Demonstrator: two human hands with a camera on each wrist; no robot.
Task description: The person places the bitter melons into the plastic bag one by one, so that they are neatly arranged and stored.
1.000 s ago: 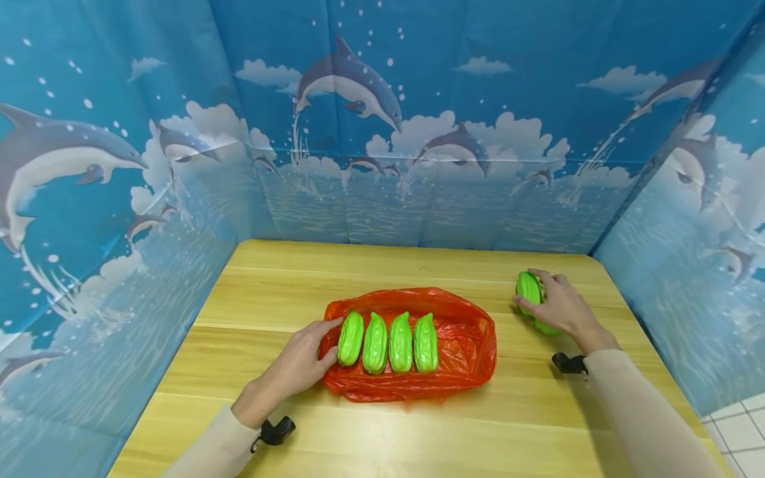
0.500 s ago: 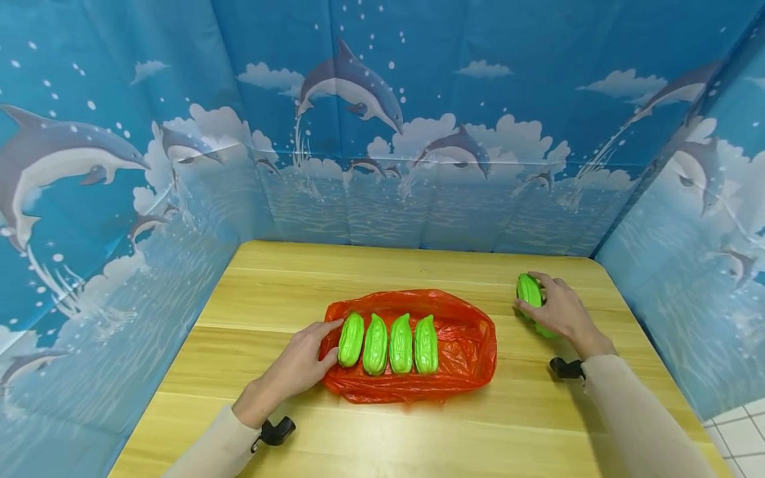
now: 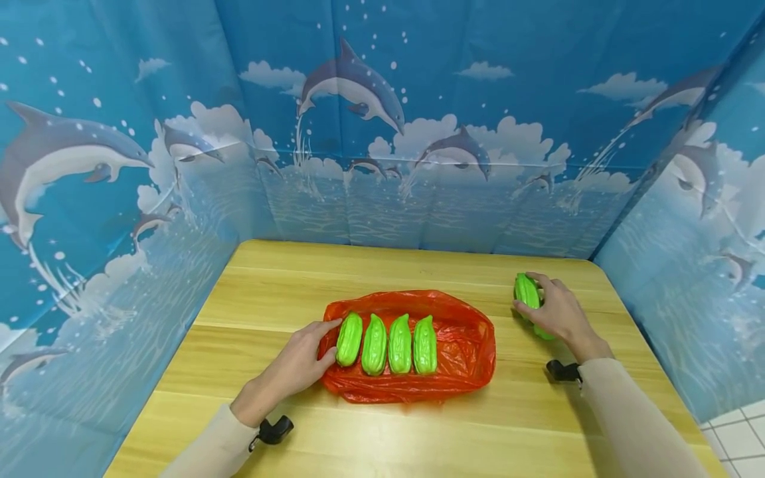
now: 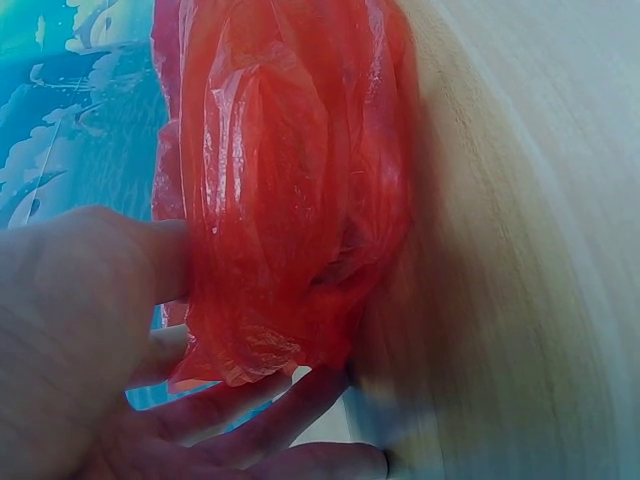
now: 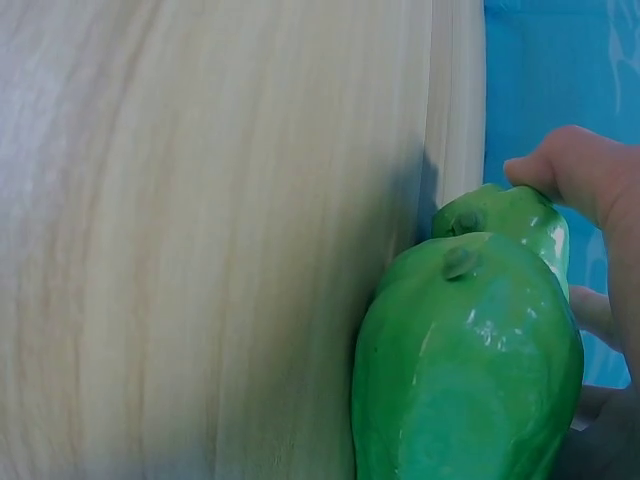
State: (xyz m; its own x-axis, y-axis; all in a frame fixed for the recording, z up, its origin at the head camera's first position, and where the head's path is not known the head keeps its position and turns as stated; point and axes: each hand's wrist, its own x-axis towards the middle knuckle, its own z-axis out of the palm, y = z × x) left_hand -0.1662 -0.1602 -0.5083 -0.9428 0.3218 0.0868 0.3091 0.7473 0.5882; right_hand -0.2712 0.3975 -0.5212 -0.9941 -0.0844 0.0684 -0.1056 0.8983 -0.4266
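Observation:
A crinkled red plastic bag (image 3: pixel 466 355) lies spread open on the wooden table. Several glossy green, ridged, papaya-like fruits (image 3: pixel 374 345) lie side by side in it, toward its left. My left hand (image 3: pixel 299 358) holds the bag's left rim, the thumb and a finger over its edge; in the left wrist view, other fingers spread outside the bag (image 4: pixel 270 180). At the far right, my right hand (image 3: pixel 562 311) grips a green papaya-like fruit (image 3: pixel 527 289) by its sides. A second such fruit (image 5: pixel 465 370) sits just nearer, partly under the palm in the head view.
The wooden table (image 3: pixel 382 438) has rounded far corners. A blue dolphin-print curtain (image 3: pixel 382 206) encloses its back and sides. White floor tiles (image 3: pixel 741 438) show beyond the right edge. Each wrist wears a black camera mount (image 3: pixel 275 430).

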